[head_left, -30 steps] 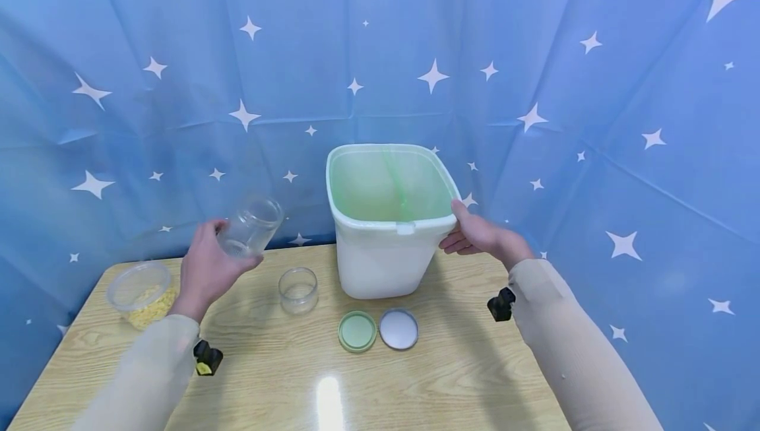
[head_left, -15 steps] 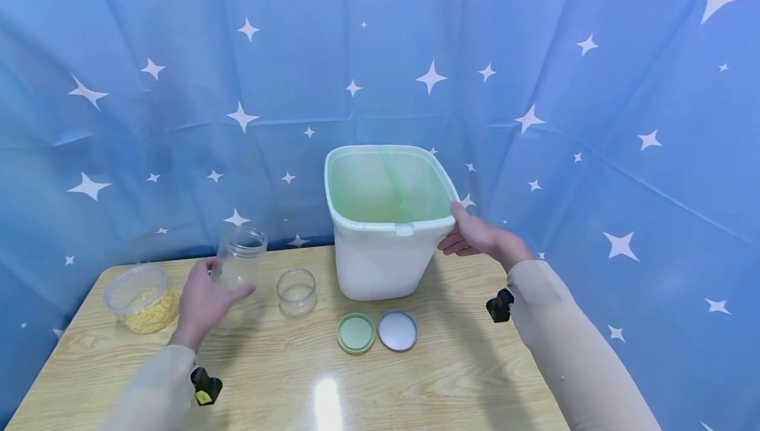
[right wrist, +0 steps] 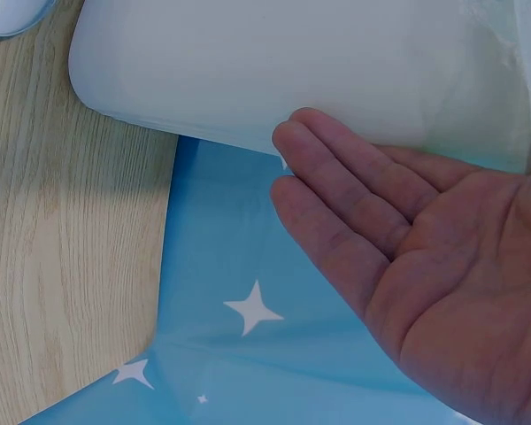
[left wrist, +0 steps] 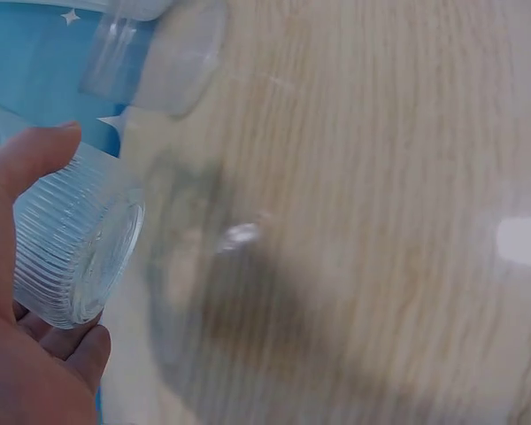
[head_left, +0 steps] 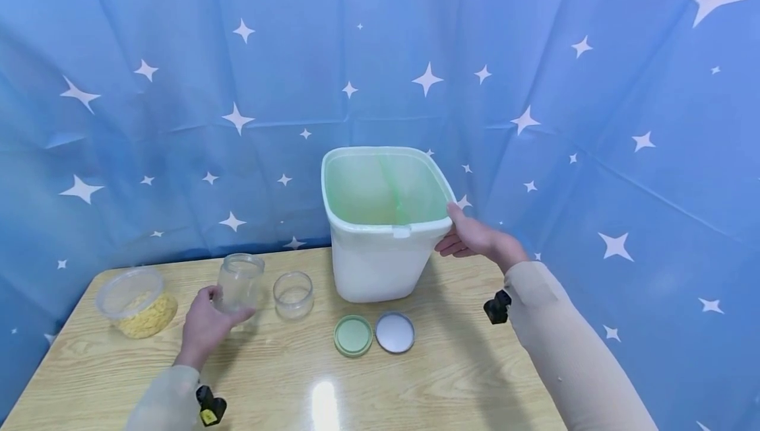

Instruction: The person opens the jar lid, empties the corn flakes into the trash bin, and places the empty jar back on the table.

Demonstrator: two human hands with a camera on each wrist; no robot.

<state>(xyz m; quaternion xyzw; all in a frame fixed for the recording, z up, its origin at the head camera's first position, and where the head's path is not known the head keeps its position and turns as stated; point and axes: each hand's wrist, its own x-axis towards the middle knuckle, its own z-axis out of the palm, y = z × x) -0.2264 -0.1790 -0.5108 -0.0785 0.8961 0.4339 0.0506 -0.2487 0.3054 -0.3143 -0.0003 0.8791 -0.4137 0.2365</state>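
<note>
My left hand (head_left: 208, 325) grips a clear jar (head_left: 240, 282) around its side, with its mouth up. In the left wrist view the jar's ribbed wall and round base (left wrist: 106, 266) show, close over the table. On the right, a tall white bin (head_left: 380, 263) with a pale green inside stands against the curtain. My right hand (head_left: 472, 233) holds the bin's rim at its front right corner, the thumb at the rim. Its other fingers (right wrist: 345, 177) extend loosely under it, beside the outer wall.
A clear tub (head_left: 130, 305) of yellow pieces tilts at the table's left. A short clear cup (head_left: 293, 296) stands between jar and bin. A green lid (head_left: 353, 335) and a white lid (head_left: 394, 332) lie in front. A blue star-patterned curtain (head_left: 267, 74) hangs behind.
My left hand has lowered the jar toward the table and turned it from tilted to upright. My right hand keeps its place on the bin.
</note>
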